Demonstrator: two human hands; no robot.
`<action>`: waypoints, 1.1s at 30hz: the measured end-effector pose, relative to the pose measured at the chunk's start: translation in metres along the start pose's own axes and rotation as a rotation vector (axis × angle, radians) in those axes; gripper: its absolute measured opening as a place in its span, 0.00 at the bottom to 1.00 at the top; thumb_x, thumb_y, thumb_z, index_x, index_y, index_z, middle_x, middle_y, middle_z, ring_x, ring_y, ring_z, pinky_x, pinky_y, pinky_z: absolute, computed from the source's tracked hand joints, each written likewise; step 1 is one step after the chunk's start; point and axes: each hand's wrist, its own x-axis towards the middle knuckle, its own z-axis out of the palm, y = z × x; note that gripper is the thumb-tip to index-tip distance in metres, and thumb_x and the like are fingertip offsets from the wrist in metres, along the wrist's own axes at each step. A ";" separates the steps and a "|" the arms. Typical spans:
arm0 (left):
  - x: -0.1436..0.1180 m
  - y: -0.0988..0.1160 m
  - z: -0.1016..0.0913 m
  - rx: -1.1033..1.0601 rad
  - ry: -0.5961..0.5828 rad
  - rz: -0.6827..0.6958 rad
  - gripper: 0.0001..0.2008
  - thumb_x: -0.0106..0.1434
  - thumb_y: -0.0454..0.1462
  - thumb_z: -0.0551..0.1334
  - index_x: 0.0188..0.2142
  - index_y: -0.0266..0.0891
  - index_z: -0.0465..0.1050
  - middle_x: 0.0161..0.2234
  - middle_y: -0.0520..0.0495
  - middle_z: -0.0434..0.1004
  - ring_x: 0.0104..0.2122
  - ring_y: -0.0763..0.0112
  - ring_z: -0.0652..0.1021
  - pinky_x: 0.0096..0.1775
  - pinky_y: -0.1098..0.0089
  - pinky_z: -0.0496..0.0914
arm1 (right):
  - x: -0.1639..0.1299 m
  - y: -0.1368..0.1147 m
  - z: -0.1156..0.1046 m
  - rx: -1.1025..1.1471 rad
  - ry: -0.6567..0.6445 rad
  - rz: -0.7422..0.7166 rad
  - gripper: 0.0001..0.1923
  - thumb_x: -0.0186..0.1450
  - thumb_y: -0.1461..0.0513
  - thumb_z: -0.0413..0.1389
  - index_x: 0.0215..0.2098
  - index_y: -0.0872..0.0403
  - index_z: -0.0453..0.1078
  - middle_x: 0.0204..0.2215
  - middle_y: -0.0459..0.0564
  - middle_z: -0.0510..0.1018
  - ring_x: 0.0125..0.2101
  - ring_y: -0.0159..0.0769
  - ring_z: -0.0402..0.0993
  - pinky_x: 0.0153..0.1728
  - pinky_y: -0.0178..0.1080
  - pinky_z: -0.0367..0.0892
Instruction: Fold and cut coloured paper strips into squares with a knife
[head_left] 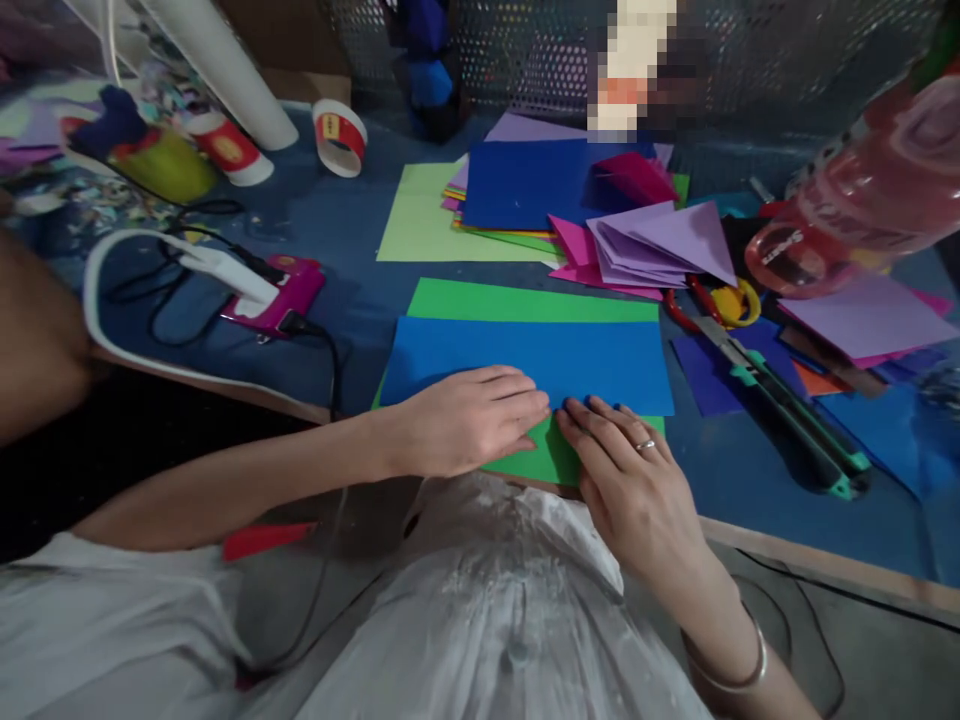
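A blue sheet of paper, shaped as a long strip, lies across a larger green sheet at the table's front edge. My left hand rests flat on the near edge of the blue paper, fingers stretched to the right. Opposite it, my right hand presses its fingertips on the same edge, with its palm over the green sheet and the table's rim. The fingers of both hands are extended and grip nothing. Whether the blue paper is folded double is hard to make out.
Behind lies a stack of coloured paper with folded purple pieces. To the right are a green-and-black utility knife, scissors and a pink bottle. A magenta power adapter with cords and a paper cup stand left.
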 end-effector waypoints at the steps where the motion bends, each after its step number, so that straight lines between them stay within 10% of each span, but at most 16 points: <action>1: -0.001 -0.001 -0.002 0.002 0.001 0.024 0.17 0.79 0.37 0.53 0.51 0.34 0.81 0.49 0.41 0.85 0.52 0.62 0.81 0.61 0.60 0.72 | 0.000 0.000 0.000 -0.005 0.004 -0.002 0.25 0.73 0.69 0.48 0.66 0.56 0.70 0.60 0.57 0.80 0.62 0.50 0.74 0.62 0.56 0.70; 33: -0.097 -0.025 -0.014 -0.003 0.172 0.016 0.12 0.74 0.31 0.59 0.53 0.33 0.78 0.48 0.41 0.85 0.52 0.62 0.82 0.58 0.63 0.78 | 0.002 -0.001 -0.002 -0.063 -0.019 -0.007 0.21 0.76 0.69 0.47 0.63 0.58 0.71 0.59 0.54 0.81 0.62 0.48 0.75 0.60 0.54 0.71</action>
